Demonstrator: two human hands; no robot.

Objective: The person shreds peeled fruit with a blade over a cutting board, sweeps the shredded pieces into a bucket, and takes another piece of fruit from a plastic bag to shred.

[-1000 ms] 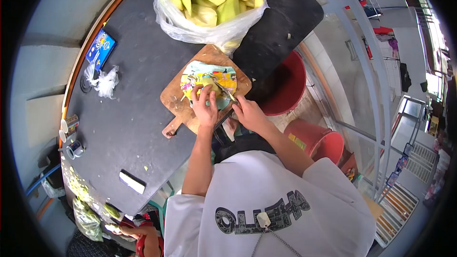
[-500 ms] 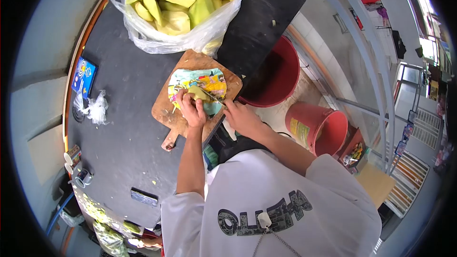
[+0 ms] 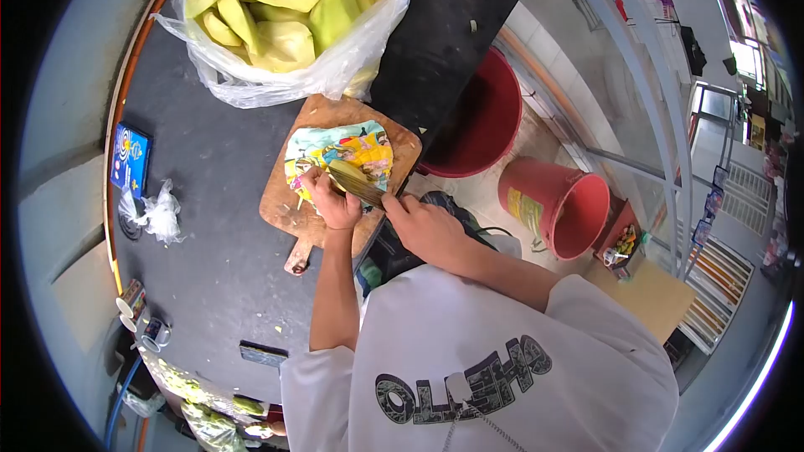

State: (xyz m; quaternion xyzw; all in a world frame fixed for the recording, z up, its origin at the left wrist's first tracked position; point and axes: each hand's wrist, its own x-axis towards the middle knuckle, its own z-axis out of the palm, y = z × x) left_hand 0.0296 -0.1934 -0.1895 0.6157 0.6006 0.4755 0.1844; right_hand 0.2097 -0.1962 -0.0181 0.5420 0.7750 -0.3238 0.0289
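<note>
My left hand (image 3: 337,203) is closed on a peeled, pale yellow-green piece of fruit (image 3: 347,171) that looks like green mango. In my right hand (image 3: 425,226) is a knife (image 3: 362,188), its blade angled across the near side of the fruit; motion blurs the blade, and I cannot tell whether it has cut in. Both hands work over a folded, colourful printed cloth (image 3: 363,149). That cloth lies on a wooden cutting board (image 3: 285,209), whose handle points toward the lower left. The right fingers hide the knife's handle.
A clear plastic bag (image 3: 251,94) full of peeled fruit pieces stands beyond the board on the dark table (image 3: 218,285). Two red bins (image 3: 502,117) stand on the floor to the right. A phone (image 3: 263,353), blue box (image 3: 131,157), crumpled plastic (image 3: 162,213) and cups (image 3: 152,333) are on the left.
The knife has turned so that more of its blade's face shows over the fruit. Both hands keep their holds. The whole view has shifted slightly.
</note>
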